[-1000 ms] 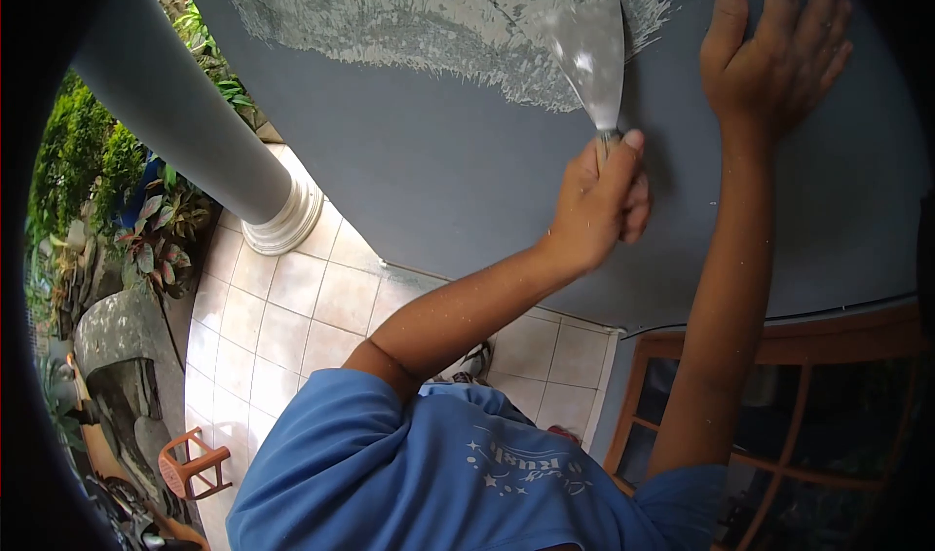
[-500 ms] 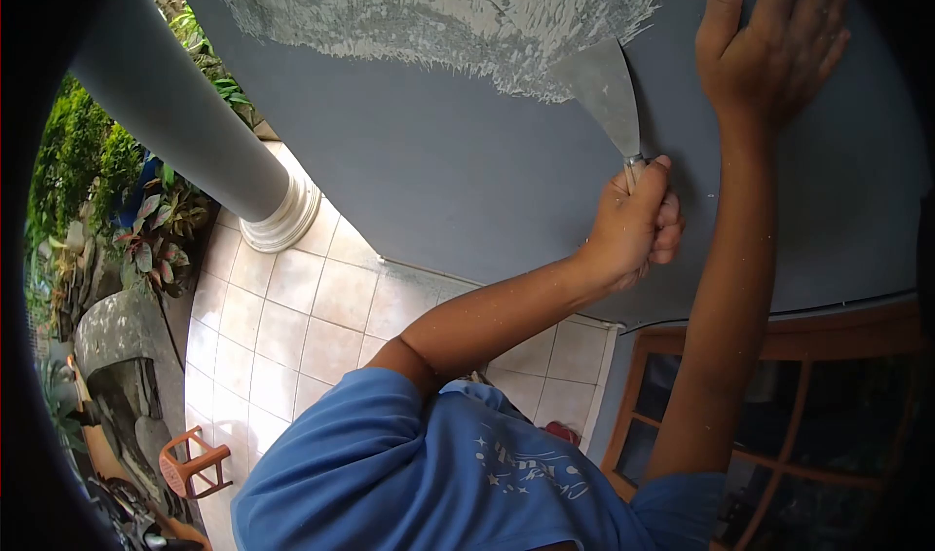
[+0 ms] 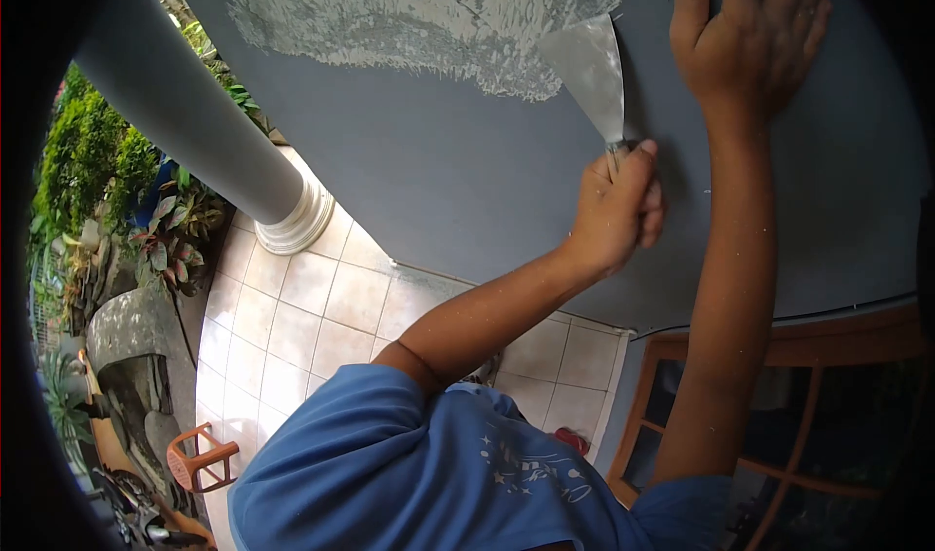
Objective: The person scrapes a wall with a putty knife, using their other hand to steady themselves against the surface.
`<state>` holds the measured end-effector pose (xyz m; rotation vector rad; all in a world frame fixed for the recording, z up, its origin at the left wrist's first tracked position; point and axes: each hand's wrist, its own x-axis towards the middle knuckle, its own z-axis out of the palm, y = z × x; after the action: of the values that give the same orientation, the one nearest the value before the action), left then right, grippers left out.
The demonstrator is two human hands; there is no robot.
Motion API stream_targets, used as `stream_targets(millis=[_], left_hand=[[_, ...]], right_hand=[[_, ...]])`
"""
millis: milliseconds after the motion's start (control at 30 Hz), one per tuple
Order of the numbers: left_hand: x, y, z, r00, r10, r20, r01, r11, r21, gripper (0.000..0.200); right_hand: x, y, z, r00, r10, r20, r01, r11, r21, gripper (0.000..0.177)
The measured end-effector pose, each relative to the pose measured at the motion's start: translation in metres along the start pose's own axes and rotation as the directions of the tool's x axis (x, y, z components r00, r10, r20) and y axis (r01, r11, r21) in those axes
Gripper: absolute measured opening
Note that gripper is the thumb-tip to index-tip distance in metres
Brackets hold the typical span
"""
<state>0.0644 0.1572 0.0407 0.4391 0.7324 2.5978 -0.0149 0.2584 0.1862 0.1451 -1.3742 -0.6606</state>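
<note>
My left hand (image 3: 618, 200) is closed round the handle of a putty knife (image 3: 592, 69). The wide metal blade points up and lies over the lower right edge of a rough, pale scraped patch (image 3: 390, 20). This patch spreads across the grey painted wall (image 3: 429, 161). To the right, my right hand (image 3: 745, 44) is pressed flat against the wall with its fingers stretched out; the fingertips run out at the top of the view. Pale specks dot both forearms.
A round grey column (image 3: 195, 103) with a white moulded base stands at the left. Below are floor tiles (image 3: 312, 288) and an orange-brown stool (image 3: 202, 458). Plants (image 3: 88, 152) and rocks line the far left. A wood-framed window (image 3: 799, 415) is at the lower right.
The putty knife and my left hand have shifted slightly up and left, and the blade now catches more light. My right hand stays flat on the wall. The whole view has shifted a little.
</note>
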Motion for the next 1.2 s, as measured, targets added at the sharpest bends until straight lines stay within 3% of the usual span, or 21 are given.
stream_targets(millis=[133,233,333,467,500,633,767,900,1100,1200], left_hand=[[-0.007,-0.009,-0.011,0.998,-0.061,-0.008,0.061,0.998,-0.013,0.033],[0.015,0.022,-0.009,0.994,0.077,-0.076,-0.082,0.994,-0.068,0.033],[0.016,0.041,-0.002,0.997,0.041,-0.072,-0.042,0.999,-0.018,0.033],[-0.01,-0.011,-0.008,0.992,-0.118,-0.032,0.119,0.993,0.013,0.034],[-0.005,-0.009,-0.013,0.995,-0.096,0.021,0.096,0.995,-0.001,0.037],[0.009,0.033,-0.004,1.0,-0.005,-0.029,0.004,0.999,-0.035,0.04],[-0.013,0.022,-0.004,0.982,-0.159,-0.1,0.156,0.987,-0.042,0.04],[-0.015,0.017,-0.038,0.987,-0.146,-0.062,0.151,0.984,0.094,0.04],[0.007,0.082,-0.041,0.994,0.096,-0.042,-0.085,0.975,0.207,0.04],[-0.009,0.083,-0.067,0.993,0.081,-0.08,-0.04,0.906,0.422,0.036]], right_hand=[[0.001,-0.002,-0.003,0.999,0.001,0.032,-0.002,1.0,0.013,0.055],[0.001,-0.001,-0.002,0.999,0.002,0.039,-0.003,1.0,0.027,0.055],[0.003,-0.003,-0.004,0.998,0.019,0.062,-0.022,0.999,0.044,0.055],[0.004,-0.006,-0.01,0.992,0.026,0.12,-0.026,1.0,-0.002,0.055],[0.003,-0.005,-0.01,0.993,0.019,0.119,-0.019,1.0,-0.001,0.055],[0.001,-0.002,-0.007,0.996,-0.011,0.088,0.01,1.0,0.016,0.056],[0.003,-0.002,-0.009,0.995,0.004,0.099,-0.005,1.0,0.012,0.056],[0.002,-0.002,-0.008,0.994,-0.004,0.105,0.005,1.0,-0.009,0.056],[0.0,-0.003,-0.008,0.994,0.003,0.109,-0.002,1.0,-0.009,0.056],[0.001,-0.002,-0.008,0.994,0.013,0.109,-0.013,1.0,-0.001,0.057]])
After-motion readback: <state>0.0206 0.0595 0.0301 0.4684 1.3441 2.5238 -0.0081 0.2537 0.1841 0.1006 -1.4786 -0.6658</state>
